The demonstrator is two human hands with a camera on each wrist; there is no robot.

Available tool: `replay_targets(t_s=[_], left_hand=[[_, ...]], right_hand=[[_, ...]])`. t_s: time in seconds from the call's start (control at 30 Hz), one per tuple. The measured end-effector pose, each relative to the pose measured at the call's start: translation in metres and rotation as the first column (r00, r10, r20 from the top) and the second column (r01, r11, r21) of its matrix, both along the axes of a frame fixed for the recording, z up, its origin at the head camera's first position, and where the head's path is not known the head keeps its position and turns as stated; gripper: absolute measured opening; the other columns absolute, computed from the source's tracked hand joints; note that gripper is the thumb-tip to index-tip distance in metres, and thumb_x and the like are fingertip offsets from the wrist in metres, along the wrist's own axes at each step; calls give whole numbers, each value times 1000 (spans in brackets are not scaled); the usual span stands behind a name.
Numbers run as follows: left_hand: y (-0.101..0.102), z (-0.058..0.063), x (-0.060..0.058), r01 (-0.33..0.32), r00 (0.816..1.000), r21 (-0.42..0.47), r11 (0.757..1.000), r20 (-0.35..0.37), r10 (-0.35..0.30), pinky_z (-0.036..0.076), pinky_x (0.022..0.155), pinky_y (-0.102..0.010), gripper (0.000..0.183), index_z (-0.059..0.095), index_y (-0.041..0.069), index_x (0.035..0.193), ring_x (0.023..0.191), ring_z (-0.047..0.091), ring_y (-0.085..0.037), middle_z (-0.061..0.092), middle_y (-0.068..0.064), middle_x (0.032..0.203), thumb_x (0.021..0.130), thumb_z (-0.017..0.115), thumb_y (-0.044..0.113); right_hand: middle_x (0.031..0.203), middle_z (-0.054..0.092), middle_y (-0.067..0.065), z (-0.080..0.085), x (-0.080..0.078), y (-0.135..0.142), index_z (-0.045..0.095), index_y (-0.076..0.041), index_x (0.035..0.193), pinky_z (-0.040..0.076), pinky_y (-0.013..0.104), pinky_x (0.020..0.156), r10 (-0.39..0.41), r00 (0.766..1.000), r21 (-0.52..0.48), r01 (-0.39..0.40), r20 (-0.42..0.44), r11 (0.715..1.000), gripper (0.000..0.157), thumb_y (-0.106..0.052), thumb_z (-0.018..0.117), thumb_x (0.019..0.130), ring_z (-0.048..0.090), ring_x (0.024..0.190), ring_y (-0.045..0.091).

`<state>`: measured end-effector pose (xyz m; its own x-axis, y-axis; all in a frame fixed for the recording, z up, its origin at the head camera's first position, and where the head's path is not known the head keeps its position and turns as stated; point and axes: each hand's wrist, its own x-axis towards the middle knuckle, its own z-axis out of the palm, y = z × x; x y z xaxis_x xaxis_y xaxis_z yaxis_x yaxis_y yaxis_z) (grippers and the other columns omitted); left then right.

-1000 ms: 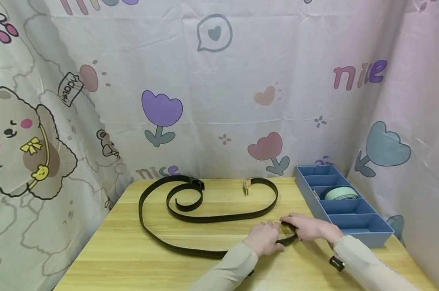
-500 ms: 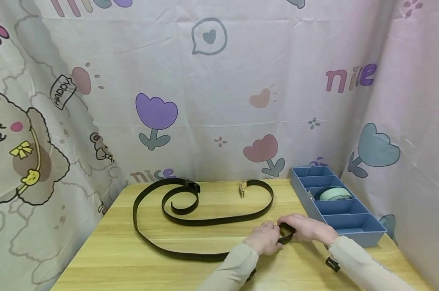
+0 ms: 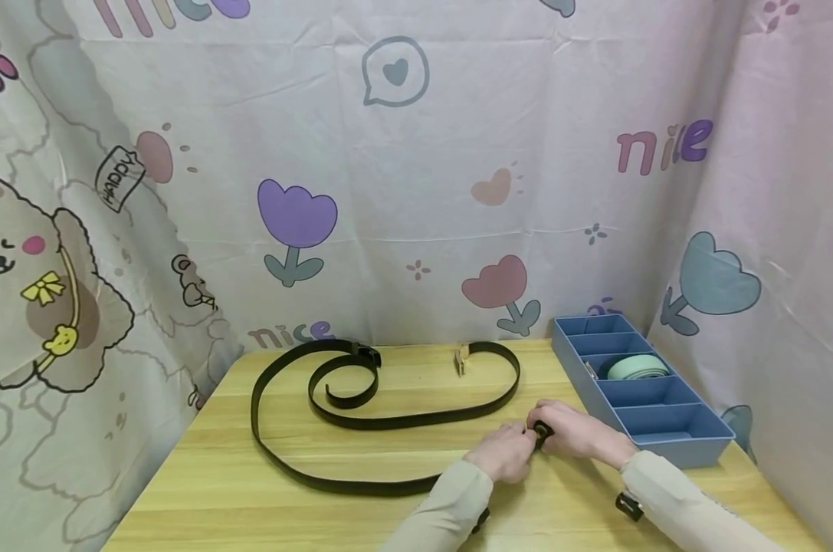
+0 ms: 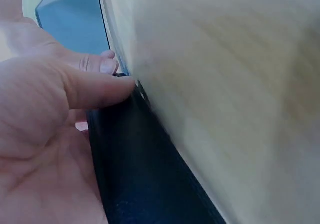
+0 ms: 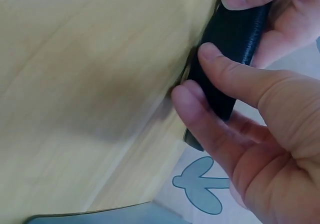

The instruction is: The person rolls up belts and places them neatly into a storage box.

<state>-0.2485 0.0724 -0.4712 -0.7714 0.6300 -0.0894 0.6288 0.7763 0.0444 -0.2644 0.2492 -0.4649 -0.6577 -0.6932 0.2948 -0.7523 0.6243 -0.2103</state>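
A long black belt (image 3: 347, 486) stands on edge on the table, curving from its dark buckle (image 3: 366, 354) at the back left round to both hands. Its free end is bent into a small tight roll between the hands. With thumb and fingers, my left hand (image 3: 504, 452) pinches the strap (image 4: 135, 164) just beside that roll. My right hand (image 3: 578, 431) grips the rolled end (image 5: 230, 39), thumb on one face and fingers on the other. Behind them, a second black belt (image 3: 416, 420) lies with a spiral tail and a gold-coloured buckle (image 3: 460, 360).
At the right stands a blue box (image 3: 598, 397) divided into several compartments. A rolled mint-green belt (image 3: 638, 367) sits in one of them. The wooden table (image 3: 202, 475) ends at a printed curtain (image 3: 402, 192) behind and at the sides.
The belt's loose end has been curled from an open loop into a small, tight roll. Both hands have drawn closer together. The second belt and box stay in place.
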Motion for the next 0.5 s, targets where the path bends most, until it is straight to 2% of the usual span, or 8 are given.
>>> replay_targets(t_s=[0.13,0.23,0.37,0.5], left_hand=[[-1,0,-3,-1,998,47,999,61,-1,44,102,-28,38,56,25,130,127,51,-13,51,6,141,92,62,20],[-3,0,-5,-22,994,74,997,113,14,45,94,-25,47,52,30,137,115,54,-9,55,7,129,93,62,18],[-6,1,-6,-29,991,75,997,134,19,44,79,-23,56,49,38,140,93,49,-6,52,7,108,91,64,15],[-6,1,-8,-31,989,67,997,145,21,46,89,-25,59,47,41,141,109,52,-6,54,6,123,91,64,14]], right_hand=[[86,64,-3,-3,-3,-4,68,-14,87,49,25,68,-17,1000,-6,17,-9,1000,33,5,78,62,59,79,8],[81,61,-7,-4,-3,-6,65,-15,84,45,22,63,-79,997,15,79,23,997,32,2,81,63,53,73,3],[77,60,-11,-5,-4,-8,64,-14,83,43,22,61,-158,984,20,157,83,987,30,-3,83,63,49,70,1],[77,60,-12,-7,-5,-9,66,-14,85,43,23,62,-193,975,13,193,111,981,30,-9,84,62,49,69,1]])
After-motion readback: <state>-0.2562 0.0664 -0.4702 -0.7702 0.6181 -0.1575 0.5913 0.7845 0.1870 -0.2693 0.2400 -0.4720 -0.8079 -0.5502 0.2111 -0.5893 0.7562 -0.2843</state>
